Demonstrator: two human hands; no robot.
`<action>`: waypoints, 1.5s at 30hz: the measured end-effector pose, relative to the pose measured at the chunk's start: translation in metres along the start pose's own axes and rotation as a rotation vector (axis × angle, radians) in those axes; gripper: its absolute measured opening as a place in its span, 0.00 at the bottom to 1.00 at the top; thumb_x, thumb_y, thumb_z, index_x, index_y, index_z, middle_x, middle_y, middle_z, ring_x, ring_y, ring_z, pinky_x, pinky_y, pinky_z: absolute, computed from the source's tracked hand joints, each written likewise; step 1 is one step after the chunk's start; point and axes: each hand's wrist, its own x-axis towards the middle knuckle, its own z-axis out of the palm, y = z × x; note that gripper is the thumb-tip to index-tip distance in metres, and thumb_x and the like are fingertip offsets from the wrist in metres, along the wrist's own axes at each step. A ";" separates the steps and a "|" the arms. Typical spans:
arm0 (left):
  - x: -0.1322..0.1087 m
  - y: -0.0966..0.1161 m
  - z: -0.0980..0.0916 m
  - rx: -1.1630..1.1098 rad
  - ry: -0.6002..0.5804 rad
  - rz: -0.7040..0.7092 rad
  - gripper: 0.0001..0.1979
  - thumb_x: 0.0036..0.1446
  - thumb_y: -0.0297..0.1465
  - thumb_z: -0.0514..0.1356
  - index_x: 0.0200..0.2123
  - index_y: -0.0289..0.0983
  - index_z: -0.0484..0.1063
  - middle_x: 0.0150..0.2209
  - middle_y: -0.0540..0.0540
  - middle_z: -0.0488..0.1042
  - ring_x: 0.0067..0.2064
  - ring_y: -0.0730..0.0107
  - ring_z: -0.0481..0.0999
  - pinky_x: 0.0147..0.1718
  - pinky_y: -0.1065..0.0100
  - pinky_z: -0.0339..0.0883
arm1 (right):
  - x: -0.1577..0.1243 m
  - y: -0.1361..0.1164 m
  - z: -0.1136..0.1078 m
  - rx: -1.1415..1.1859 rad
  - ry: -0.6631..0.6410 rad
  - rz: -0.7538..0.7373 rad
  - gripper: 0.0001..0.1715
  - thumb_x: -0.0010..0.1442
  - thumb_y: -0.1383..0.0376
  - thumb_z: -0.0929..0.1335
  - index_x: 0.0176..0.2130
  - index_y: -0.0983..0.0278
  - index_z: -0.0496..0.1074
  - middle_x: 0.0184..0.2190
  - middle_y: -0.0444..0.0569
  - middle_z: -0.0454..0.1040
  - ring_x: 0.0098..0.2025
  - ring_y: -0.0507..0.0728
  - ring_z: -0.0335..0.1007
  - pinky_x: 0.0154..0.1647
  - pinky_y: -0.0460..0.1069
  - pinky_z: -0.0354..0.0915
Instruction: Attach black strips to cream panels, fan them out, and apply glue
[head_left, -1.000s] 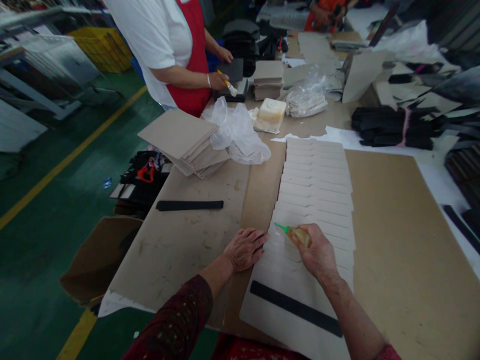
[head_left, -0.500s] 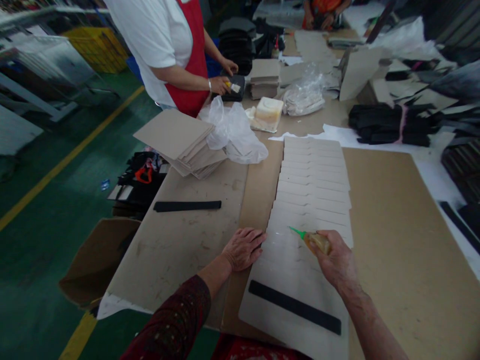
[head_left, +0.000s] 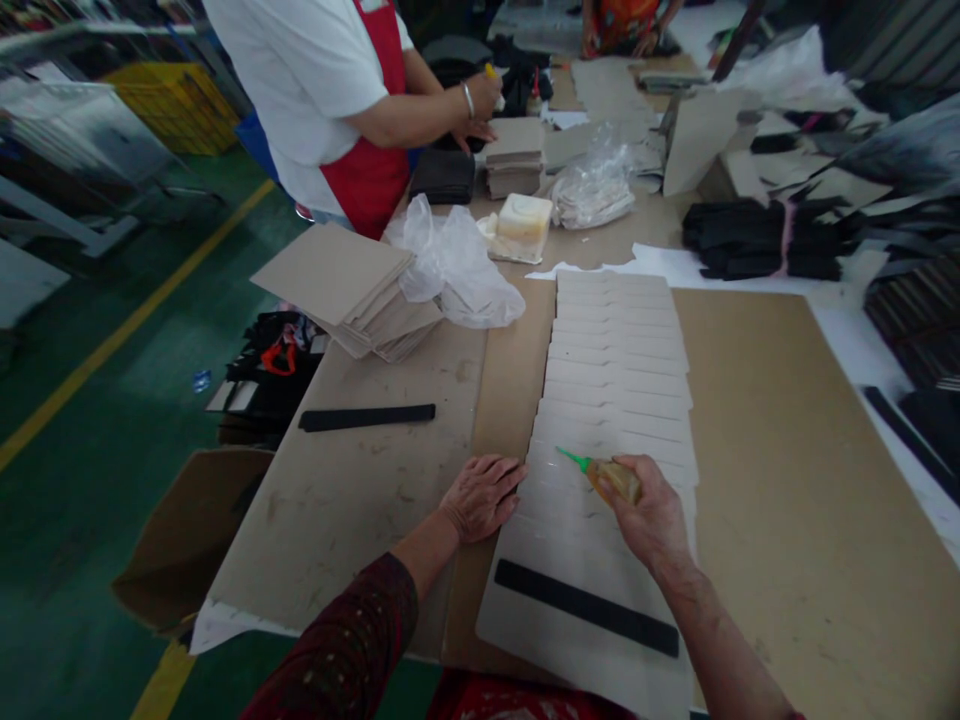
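A row of overlapping grey cardboard sheets (head_left: 619, 375) runs away from me along the table. My right hand (head_left: 646, 510) is closed around a glue bottle (head_left: 619, 482) of amber colour, its green nozzle pointing left, just over the sheets. Flat on the table, my left hand (head_left: 484, 497) has its fingers stretched out, the tips at the left edge of the row. A black strip (head_left: 585, 607) lies across the nearest sheet. More black strip material (head_left: 367, 417) rests on the table to the left of my left hand.
A stack of grey cardboard (head_left: 337, 285) stands at the left table edge beside a clear plastic bag (head_left: 457, 265). Behind them is a white tub (head_left: 521, 225). A co-worker in a red apron (head_left: 367, 190) stands at far left. Black bundled strips (head_left: 765, 240) lie at right.
The glue bottle in my right hand has shifted left across the sheets. My left hand stays in place. The co-worker's hand with the yellow-handled tool has moved up and away from the black stack.
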 end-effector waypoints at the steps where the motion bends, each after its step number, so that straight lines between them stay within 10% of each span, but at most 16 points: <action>1: 0.000 0.000 0.000 0.003 0.000 0.002 0.26 0.67 0.38 0.53 0.67 0.46 0.58 0.62 0.45 0.66 0.60 0.55 0.62 0.58 0.52 0.56 | 0.000 0.001 -0.001 0.048 0.021 0.030 0.25 0.56 0.45 0.69 0.43 0.60 0.72 0.39 0.49 0.77 0.39 0.59 0.72 0.41 0.54 0.69; 17: 0.002 -0.003 0.004 0.019 0.032 0.031 0.27 0.67 0.35 0.54 0.67 0.46 0.57 0.62 0.45 0.66 0.60 0.56 0.62 0.59 0.52 0.56 | -0.028 0.075 -0.081 0.573 0.459 0.538 0.31 0.35 0.53 0.80 0.38 0.61 0.72 0.31 0.46 0.73 0.30 0.57 0.68 0.28 0.52 0.66; 27: 0.001 -0.008 0.007 0.033 0.045 0.041 0.27 0.67 0.35 0.53 0.68 0.46 0.57 0.62 0.45 0.66 0.59 0.55 0.62 0.58 0.52 0.57 | -0.037 0.100 -0.083 0.294 0.386 0.445 0.28 0.43 0.49 0.77 0.39 0.61 0.72 0.31 0.46 0.74 0.31 0.58 0.69 0.31 0.55 0.68; 35: 0.001 -0.008 0.007 0.038 0.070 0.043 0.29 0.66 0.34 0.54 0.69 0.47 0.55 0.61 0.46 0.67 0.59 0.56 0.63 0.58 0.53 0.58 | -0.018 0.094 -0.069 0.490 0.443 0.438 0.30 0.41 0.50 0.78 0.40 0.62 0.71 0.31 0.45 0.74 0.31 0.55 0.69 0.31 0.52 0.67; 45: 0.002 -0.009 0.008 0.039 0.073 0.048 0.26 0.66 0.33 0.54 0.66 0.45 0.59 0.61 0.46 0.68 0.59 0.57 0.63 0.58 0.53 0.58 | 0.007 0.106 -0.088 0.008 0.442 0.383 0.25 0.48 0.48 0.72 0.41 0.61 0.72 0.34 0.47 0.74 0.35 0.60 0.69 0.39 0.57 0.66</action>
